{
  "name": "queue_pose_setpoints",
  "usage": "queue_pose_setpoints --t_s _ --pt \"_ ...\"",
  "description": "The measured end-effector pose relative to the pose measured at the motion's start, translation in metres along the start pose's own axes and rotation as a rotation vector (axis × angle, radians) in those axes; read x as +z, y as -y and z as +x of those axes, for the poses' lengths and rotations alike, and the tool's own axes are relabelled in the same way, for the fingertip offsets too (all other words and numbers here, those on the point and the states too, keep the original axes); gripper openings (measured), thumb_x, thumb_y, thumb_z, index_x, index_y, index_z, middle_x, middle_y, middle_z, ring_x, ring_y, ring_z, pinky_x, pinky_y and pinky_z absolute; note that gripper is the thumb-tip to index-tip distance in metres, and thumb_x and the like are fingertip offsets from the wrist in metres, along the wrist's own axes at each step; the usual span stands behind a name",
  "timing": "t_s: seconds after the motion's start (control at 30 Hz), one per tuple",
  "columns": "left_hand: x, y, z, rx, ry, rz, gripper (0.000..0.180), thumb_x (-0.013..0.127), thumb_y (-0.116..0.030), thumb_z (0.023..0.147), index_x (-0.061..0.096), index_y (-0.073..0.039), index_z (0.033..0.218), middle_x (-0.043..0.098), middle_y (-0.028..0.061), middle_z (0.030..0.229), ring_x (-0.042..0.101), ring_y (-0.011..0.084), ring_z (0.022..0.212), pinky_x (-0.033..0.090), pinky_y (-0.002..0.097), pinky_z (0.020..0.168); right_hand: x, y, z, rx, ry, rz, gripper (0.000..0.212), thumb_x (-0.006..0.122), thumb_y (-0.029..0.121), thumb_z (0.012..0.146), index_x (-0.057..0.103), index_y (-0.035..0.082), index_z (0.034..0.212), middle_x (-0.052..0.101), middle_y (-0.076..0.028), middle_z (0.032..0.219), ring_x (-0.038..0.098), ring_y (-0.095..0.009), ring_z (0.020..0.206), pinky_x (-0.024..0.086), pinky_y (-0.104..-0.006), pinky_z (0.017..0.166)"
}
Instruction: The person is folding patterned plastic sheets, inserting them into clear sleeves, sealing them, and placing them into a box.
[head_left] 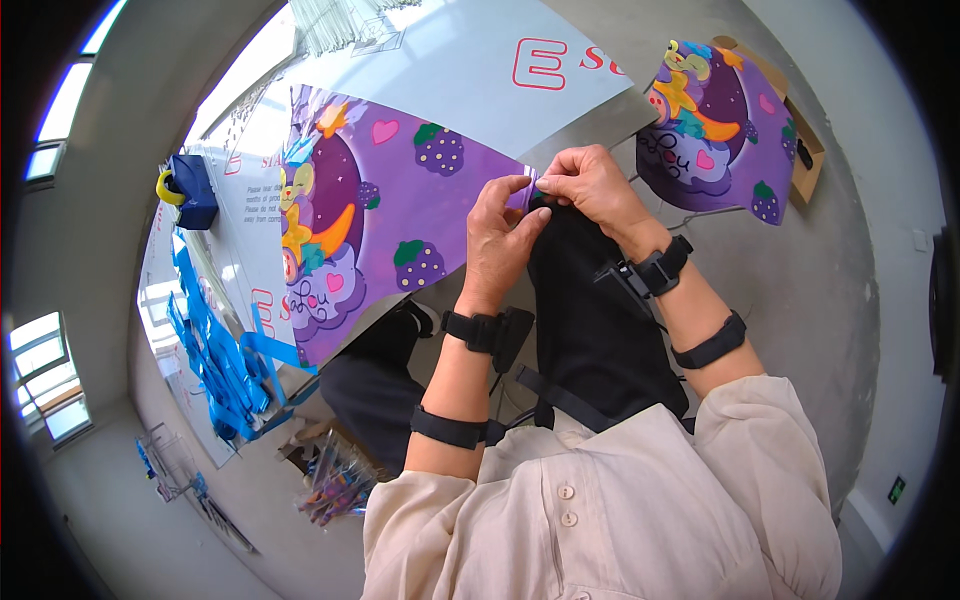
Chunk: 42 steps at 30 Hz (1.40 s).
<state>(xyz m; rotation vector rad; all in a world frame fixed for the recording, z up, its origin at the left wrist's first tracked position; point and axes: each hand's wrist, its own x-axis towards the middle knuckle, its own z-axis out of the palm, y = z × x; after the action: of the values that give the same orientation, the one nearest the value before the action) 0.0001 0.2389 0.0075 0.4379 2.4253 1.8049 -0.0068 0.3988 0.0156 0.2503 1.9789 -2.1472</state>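
Note:
A purple printed sheet (430, 200) with cartoon figures, berries and hearts lies across the white-covered table, its right end drawn toward my lap. At that narrow end, my left hand (497, 240) has its thumb and fingers closed on the folded edge, where a thin white line shows. Close beside it, my right hand (597, 197) pinches the same end between thumb and fingertips. Whether a small item is also between the fingers is hidden. The pinched end sits just above my dark trousers (590, 290).
Another purple printed sheet (745, 125) hangs at the right by a cardboard box (808, 170). Blue strips (225, 370) hang off the table's left side near a dark blue block (195, 190) with a yellow ring (168, 187). Below left lie plastic-wrapped packets (340, 485).

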Motion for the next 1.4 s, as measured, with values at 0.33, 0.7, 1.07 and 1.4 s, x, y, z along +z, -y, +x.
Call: queue_pose_setpoints --t_s 0.33,0.7,1.07,1.4 --pt "-0.018 -0.005 0.009 -0.537 -0.539 -1.081 0.013 0.055 -0.008 0.087 0.060 -0.002 0.097 0.064 0.0098 0.095 0.060 0.0226 0.097 0.044 0.0364 0.084 0.013 0.021 0.000 -0.090 -0.255 0.130 0.014 0.066 0.011 0.082 0.062 0.000 0.076 0.056 0.001 0.064 0.046 -0.004 0.056 0.037 -0.0189 0.051" --pt "-0.079 -0.019 -0.047 -0.352 -0.670 -0.886 0.005 0.058 -0.009 0.087 0.059 -0.005 0.084 0.064 0.0063 0.076 0.062 0.0152 0.070 0.048 0.0277 0.063 0.054 0.009 -0.026 0.060 0.179 -0.046 0.009 0.062 0.013 0.087 0.061 0.005 0.082 0.057 0.003 0.072 0.045 0.000 0.058 0.032 -0.0140 0.050" --pt "-0.182 -0.043 -0.159 -0.230 -1.069 -0.918 0.005 0.057 -0.009 0.087 0.059 -0.005 0.084 0.065 0.0058 0.073 0.062 0.0138 0.067 0.047 0.0267 0.059 0.129 0.016 -0.042 0.106 0.557 -0.158 0.009 0.058 0.014 0.091 0.057 0.009 0.084 0.058 0.002 0.078 0.048 -0.001 0.063 0.036 -0.0144 0.053" --pt "-0.305 -0.017 -0.343 0.021 -1.558 -0.597 0.008 0.060 -0.009 0.085 0.060 -0.001 0.087 0.065 0.0079 0.076 0.064 0.0152 0.067 0.050 0.0247 0.057 0.207 0.029 -0.078 0.154 0.770 -0.462 0.011 0.060 0.013 0.088 0.057 0.007 0.080 0.058 0.000 0.074 0.046 -0.001 0.059 0.034 -0.0143 0.051"
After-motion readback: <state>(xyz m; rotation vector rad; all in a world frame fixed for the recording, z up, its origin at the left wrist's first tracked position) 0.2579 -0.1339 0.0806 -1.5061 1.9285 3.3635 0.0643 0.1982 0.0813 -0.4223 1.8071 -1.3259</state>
